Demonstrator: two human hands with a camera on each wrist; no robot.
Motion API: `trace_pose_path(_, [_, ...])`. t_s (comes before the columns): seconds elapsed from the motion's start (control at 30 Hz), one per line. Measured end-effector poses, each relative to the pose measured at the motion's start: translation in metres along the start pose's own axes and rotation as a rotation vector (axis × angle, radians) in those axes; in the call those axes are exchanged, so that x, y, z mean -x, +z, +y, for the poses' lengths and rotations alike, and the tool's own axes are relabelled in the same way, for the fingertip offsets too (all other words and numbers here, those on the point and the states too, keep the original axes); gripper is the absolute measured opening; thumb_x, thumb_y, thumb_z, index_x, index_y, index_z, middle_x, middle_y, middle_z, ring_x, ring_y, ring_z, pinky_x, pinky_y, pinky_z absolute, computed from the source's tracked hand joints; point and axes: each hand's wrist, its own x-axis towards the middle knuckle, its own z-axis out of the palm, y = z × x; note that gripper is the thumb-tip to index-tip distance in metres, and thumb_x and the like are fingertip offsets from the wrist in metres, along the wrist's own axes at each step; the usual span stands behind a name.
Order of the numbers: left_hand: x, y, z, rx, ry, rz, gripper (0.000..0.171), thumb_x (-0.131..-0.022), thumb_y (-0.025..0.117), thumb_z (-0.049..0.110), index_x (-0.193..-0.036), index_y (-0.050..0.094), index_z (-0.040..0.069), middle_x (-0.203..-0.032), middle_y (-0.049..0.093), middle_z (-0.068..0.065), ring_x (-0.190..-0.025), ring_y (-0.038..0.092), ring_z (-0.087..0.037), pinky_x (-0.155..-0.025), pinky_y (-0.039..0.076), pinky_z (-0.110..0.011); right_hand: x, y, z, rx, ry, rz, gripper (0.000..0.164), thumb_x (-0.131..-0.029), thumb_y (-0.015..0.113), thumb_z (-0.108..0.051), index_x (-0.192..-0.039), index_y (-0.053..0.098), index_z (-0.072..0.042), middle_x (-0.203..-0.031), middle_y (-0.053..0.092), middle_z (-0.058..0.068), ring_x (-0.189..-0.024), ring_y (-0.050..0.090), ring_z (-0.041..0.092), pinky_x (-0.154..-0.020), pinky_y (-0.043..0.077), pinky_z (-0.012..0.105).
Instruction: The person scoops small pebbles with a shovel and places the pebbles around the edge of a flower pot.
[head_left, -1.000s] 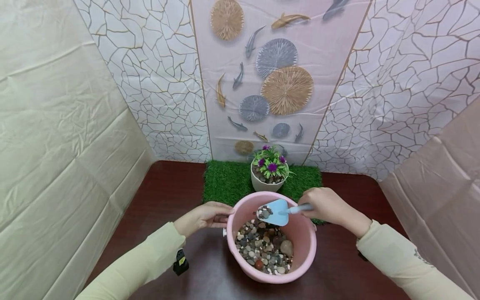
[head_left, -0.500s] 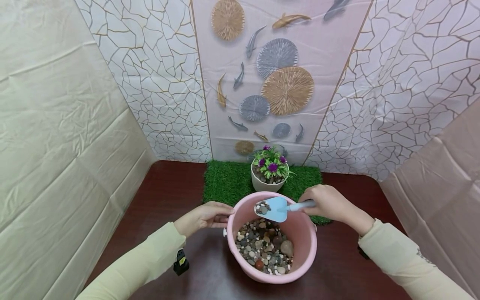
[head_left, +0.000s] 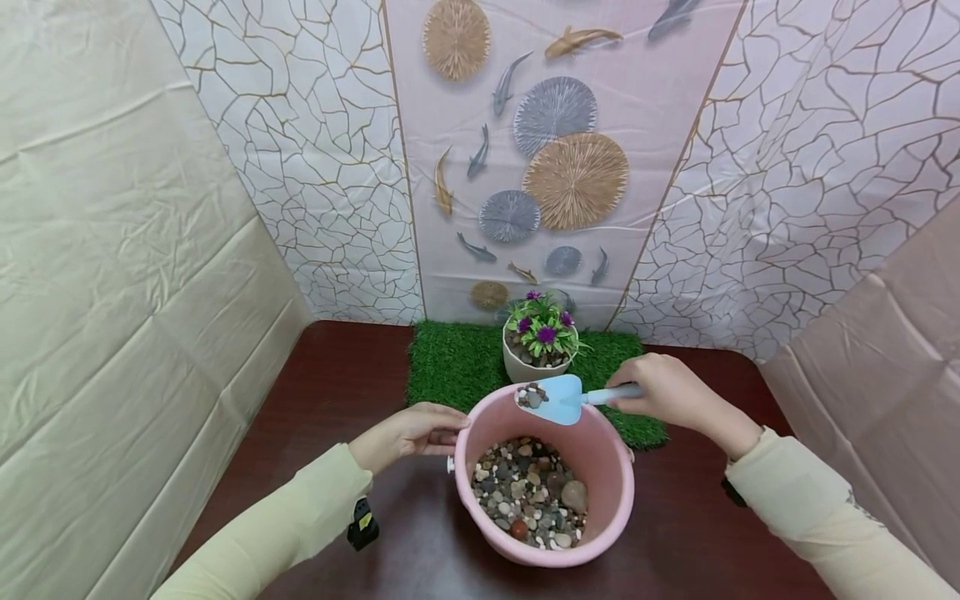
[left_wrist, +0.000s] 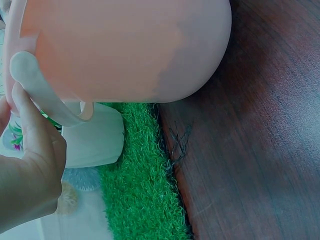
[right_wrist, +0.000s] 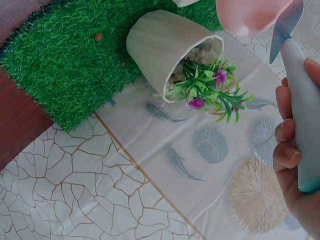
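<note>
A pink bucket (head_left: pixel 606 496) stands on the table with several mixed pebbles (head_left: pixel 525 492) across its bottom. My left hand (head_left: pixel 412 432) grips the bucket's left rim; in the left wrist view its fingers (left_wrist: pixel 37 130) sit at the rim, beside the pale handle (left_wrist: pixel 42 92). My right hand (head_left: pixel 667 396) holds a light blue trowel (head_left: pixel 566 402) by its grey handle, fingers curled round it in the right wrist view. The trowel's blade is over the bucket's far rim in the head view, with a small load of pebbles (head_left: pixel 533 395) near its tip.
Behind the bucket, a white flowerpot (head_left: pixel 525 367) with purple flowers (head_left: pixel 545 335) and stones stands on a green grass mat (head_left: pixel 457 358). Two small reddish pebbles lie on the mat. Patterned cloth (head_left: pixel 337 167) hangs behind the dark red table (head_left: pixel 360 358).
The right hand has raised the loaded trowel from inside the bucket toward the far rim and slightly right. The left hand and bucket have stayed in place.
</note>
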Motion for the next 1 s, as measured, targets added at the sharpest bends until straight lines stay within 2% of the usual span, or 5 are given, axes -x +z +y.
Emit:
trace_pose_path(0.23, [-0.001, 0.0, 0.0, -0.007, 0.003, -0.001, 0.032, -0.092, 0.059, 0.01, -0.121, 0.057, -0.003, -0.065, 0.066, 0.006, -0.058, 0.064, -0.002, -0.067, 0.06, -0.021, -0.001, -0.005, 0.009, 0.001, 0.064, -0.001, 0.007, -0.076, 0.076, -0.016, -0.081, 0.075, -0.011, -0.072, 0.068, -0.005, -0.057, 0.05, -0.001, -0.05, 0.045, 0.02])
trace_pose_path(0.53, [-0.002, 0.0, 0.0, 0.006, 0.004, 0.006, 0.032, -0.091, 0.059, 0.009, -0.121, 0.057, -0.003, -0.065, 0.066, 0.005, -0.058, 0.063, -0.002, -0.066, 0.06, -0.021, -0.003, -0.008, 0.025, -0.007, 0.122, -0.02, 0.01, -0.079, 0.075, -0.016, -0.084, 0.075, -0.007, -0.072, 0.069, -0.002, -0.056, 0.052, 0.003, -0.049, 0.045, 0.023])
trace_pose_path(0.73, [-0.002, 0.001, 0.001, 0.018, -0.001, 0.012, 0.036, -0.091, 0.06, 0.01, -0.124, 0.055, -0.004, -0.066, 0.067, 0.005, -0.059, 0.064, -0.003, -0.066, 0.06, -0.02, -0.009, -0.003, 0.034, -0.01, 0.171, -0.043, 0.011, -0.081, 0.073, -0.016, -0.084, 0.074, -0.005, -0.072, 0.069, 0.0, -0.054, 0.048, 0.004, -0.048, 0.041, 0.022])
trace_pose_path(1.0, [0.001, 0.0, 0.0, 0.018, -0.02, 0.014, 0.035, -0.091, 0.06, 0.011, -0.123, 0.057, -0.003, -0.067, 0.067, 0.005, -0.06, 0.064, -0.003, -0.066, 0.06, -0.021, -0.015, 0.009, 0.035, -0.019, 0.209, -0.073, 0.012, -0.082, 0.072, -0.017, -0.085, 0.074, -0.005, -0.069, 0.067, -0.001, -0.051, 0.047, 0.005, -0.047, 0.04, 0.022])
